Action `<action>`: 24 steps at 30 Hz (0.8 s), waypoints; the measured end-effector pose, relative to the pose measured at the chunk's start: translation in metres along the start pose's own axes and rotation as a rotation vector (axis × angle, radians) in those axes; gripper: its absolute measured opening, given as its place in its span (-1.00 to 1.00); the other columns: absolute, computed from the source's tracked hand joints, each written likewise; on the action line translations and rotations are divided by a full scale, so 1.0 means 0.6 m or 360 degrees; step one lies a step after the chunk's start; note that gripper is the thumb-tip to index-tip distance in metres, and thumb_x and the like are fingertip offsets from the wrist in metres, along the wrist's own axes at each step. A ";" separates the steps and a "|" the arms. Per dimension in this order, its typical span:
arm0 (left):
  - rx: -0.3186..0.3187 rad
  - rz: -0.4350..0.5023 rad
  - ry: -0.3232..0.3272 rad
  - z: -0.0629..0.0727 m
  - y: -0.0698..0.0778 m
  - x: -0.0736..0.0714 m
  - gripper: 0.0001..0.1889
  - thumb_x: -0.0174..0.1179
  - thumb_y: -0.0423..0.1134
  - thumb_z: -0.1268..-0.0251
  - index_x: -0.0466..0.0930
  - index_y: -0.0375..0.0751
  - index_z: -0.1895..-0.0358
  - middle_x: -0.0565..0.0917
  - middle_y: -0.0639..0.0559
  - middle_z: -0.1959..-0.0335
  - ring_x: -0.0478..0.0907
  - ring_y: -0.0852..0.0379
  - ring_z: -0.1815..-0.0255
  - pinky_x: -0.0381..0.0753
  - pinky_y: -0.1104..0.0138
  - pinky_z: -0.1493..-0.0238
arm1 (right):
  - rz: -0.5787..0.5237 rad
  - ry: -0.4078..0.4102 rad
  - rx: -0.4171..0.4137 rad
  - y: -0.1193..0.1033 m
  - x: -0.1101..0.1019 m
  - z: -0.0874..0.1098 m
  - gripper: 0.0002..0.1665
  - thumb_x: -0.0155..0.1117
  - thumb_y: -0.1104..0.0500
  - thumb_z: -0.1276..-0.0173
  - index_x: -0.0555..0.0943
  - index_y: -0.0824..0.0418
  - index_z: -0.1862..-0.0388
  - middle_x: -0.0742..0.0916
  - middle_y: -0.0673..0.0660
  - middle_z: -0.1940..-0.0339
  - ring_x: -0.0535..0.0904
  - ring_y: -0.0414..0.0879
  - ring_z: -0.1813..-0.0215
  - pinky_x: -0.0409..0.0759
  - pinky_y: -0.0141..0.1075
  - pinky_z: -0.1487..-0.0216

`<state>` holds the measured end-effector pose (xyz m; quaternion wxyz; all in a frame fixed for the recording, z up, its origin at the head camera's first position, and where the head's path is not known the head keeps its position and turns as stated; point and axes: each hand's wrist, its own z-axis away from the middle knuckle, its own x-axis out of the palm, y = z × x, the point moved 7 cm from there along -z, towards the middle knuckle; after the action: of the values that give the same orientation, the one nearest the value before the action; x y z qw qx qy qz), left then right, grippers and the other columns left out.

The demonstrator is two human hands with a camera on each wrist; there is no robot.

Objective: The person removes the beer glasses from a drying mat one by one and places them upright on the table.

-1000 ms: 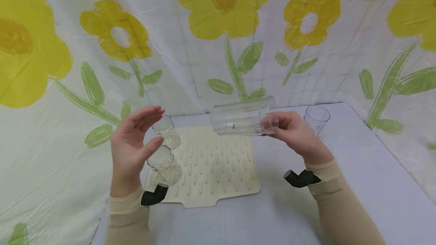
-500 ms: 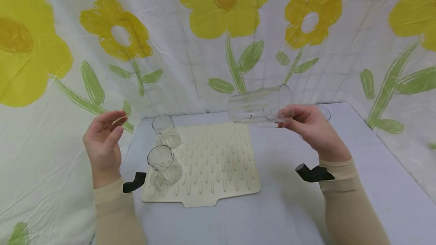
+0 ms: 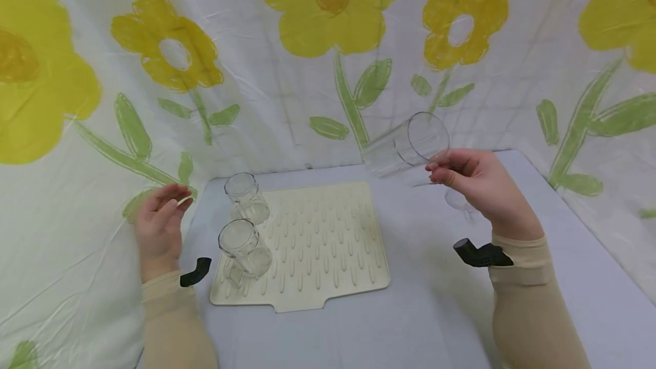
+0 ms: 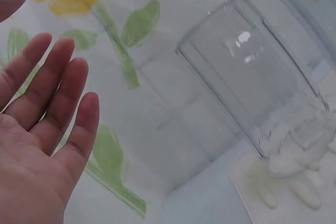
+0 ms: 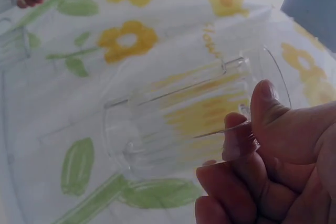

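In the head view my right hand (image 3: 476,181) pinches the rim of a clear drinking glass (image 3: 392,150) between thumb and fingers. This glass is held in the air, tilted, its mouth toward the hand and its base pointing left. The right wrist view shows the thumb and fingertips at the rim of the same glass (image 5: 184,124). My left hand (image 3: 161,226) is raised left of the cream ridged mat (image 3: 328,244) and holds nothing. Two more clear glasses, a far one (image 3: 247,198) and a near one (image 3: 246,248), stand upright on the mat's left side.
Another clear glass (image 3: 459,200) stands on the table (image 3: 359,335) at the right, partly hidden behind my right hand. A white curtain (image 3: 287,113) printed with yellow flowers hangs along the back and left of the table.
My right hand has moved right with the glass, whose mouth has tipped upward and toward the head camera. My left hand has drawn left, away from the glasses on the mat.
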<state>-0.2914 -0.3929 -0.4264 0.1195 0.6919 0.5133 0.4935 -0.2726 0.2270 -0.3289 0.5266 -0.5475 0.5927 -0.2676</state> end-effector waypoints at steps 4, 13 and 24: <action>-0.0223 -0.0072 0.0050 0.009 -0.041 -0.041 -0.69 0.02 -0.62 -0.59 0.71 -0.52 -0.18 0.84 -0.23 0.00 0.77 -0.11 -0.03 0.80 0.17 -0.14 | 0.0156 0.0026 0.0112 0.011 -0.009 0.001 -0.83 0.47 0.15 -0.63 0.83 0.23 -0.03 0.89 -0.07 0.02 0.81 -0.22 -0.06 0.73 -0.48 -0.10; -0.0509 -0.0161 0.0034 0.024 -0.094 -0.082 -0.69 0.01 -0.54 -0.70 0.74 -0.35 -0.20 0.85 -0.10 -0.03 0.76 0.00 -0.06 0.79 0.25 -0.18 | 0.0561 -0.0008 0.0391 0.053 -0.025 -0.013 -0.59 0.39 -0.13 -0.67 0.82 0.12 -0.23 0.88 0.01 -0.10 0.78 -0.26 -0.03 0.68 -0.47 -0.04; -0.0678 -0.0339 -0.0050 0.037 -0.130 -0.094 -0.76 0.15 -0.45 -0.70 0.70 -0.34 -0.24 0.84 -0.03 -0.07 0.78 0.08 -0.12 0.80 0.30 -0.26 | 0.0764 -0.0162 0.0536 0.129 -0.022 -0.043 -0.59 0.44 -0.16 -0.61 0.86 0.10 -0.15 0.92 0.08 -0.01 0.72 0.00 0.00 0.67 -0.24 -0.01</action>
<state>-0.3191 -0.3972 -0.5213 0.3223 0.6006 0.4657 0.5643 -0.3265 0.2526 -0.3858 0.6873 -0.3093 0.6254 -0.2021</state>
